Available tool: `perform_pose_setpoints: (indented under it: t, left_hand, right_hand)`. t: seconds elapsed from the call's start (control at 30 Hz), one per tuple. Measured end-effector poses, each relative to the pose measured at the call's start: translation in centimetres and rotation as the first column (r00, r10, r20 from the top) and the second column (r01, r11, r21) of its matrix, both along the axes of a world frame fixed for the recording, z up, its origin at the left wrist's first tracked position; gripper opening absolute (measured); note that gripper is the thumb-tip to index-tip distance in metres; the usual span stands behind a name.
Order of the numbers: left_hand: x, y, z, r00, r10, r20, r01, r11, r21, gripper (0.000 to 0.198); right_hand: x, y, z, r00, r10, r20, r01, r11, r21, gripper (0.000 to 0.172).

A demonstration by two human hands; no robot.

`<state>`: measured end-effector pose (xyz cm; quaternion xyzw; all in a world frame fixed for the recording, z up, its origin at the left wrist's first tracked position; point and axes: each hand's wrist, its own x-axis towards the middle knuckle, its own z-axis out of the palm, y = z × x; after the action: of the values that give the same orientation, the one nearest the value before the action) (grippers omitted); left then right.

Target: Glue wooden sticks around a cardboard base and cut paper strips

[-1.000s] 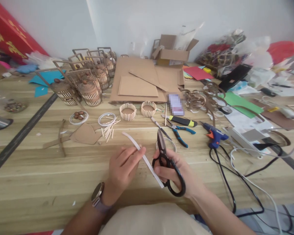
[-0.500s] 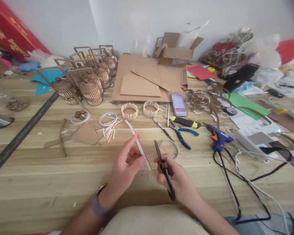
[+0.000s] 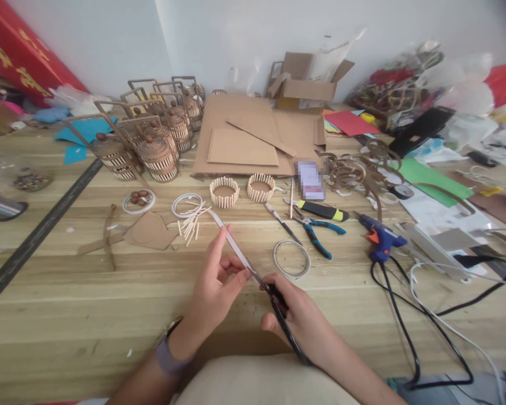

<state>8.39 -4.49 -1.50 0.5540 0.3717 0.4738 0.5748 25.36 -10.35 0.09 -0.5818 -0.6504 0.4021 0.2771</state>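
Observation:
My left hand [image 3: 219, 281] pinches a narrow white strip [image 3: 235, 245] between thumb and fingers, and the strip slants up and away to the left. In my right hand [image 3: 297, 309] is a pair of dark scissors [image 3: 283, 323], its fingers in the handles. The blades point up-left and meet the strip's near end by my left thumb; whether they are fully closed on it I cannot make out. Beyond the hands stand two small round stick-walled cups, a left one [image 3: 224, 193] and a right one [image 3: 260, 188]. A white ring [image 3: 292, 259] lies just past the scissors.
Blue-handled pliers [image 3: 318, 239], a yellow-black utility knife [image 3: 322, 211] and a blue glue gun [image 3: 382, 239] with trailing cords lie to the right. Loose sticks [image 3: 189, 225] and cardboard pieces [image 3: 149, 229] are left of centre. Several lidded stick baskets [image 3: 158, 157] stand farther back beside cardboard sheets [image 3: 242, 149].
My right hand has turned the scissors leftward, bringing the blades onto the near end of the white strip. The strip slants more to the left, still in my left hand.

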Motion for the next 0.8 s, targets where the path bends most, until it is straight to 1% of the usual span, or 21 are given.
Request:
perform_pose_setpoints:
  t: [0.13,0.27,0.43,0.6,0.8]
  left_hand:
    - [0.02,-0.03,-0.04,0.999,0.022,-0.047,-0.02,1.0,0.023,0.079]
    - [0.09,-0.06,-0.06,0.999,0.021,-0.045,-0.02,0.999,0.025,0.08]
    - [0.13,-0.14,0.0,0.999,0.024,-0.024,-0.024,1.0,-0.016,0.079]
    - [0.17,-0.18,-0.06,1.0,0.03,-0.005,-0.031,0.999,-0.045,0.079]
    - [0.23,-0.16,0.16,0.999,0.035,0.005,-0.035,0.997,-0.065,0.08]
  right_hand:
    - [-0.06,0.03,0.02,1.0,-0.003,-0.017,0.003,1.0,0.006,0.049]
    - [-0.07,0.18,0.01,1.0,-0.008,-0.017,0.008,1.0,-0.011,0.047]
    - [-0.05,0.22,-0.09,1.0,-0.027,0.0,0.027,1.0,-0.001,0.046]
    - [-0.14,0.22,-0.14,0.999,-0.042,-0.015,0.042,0.999,-0.018,0.046]
    - [-0.29,0.35,-0.23,0.997,-0.071,-0.02,0.07,0.997,-0.038,0.042]
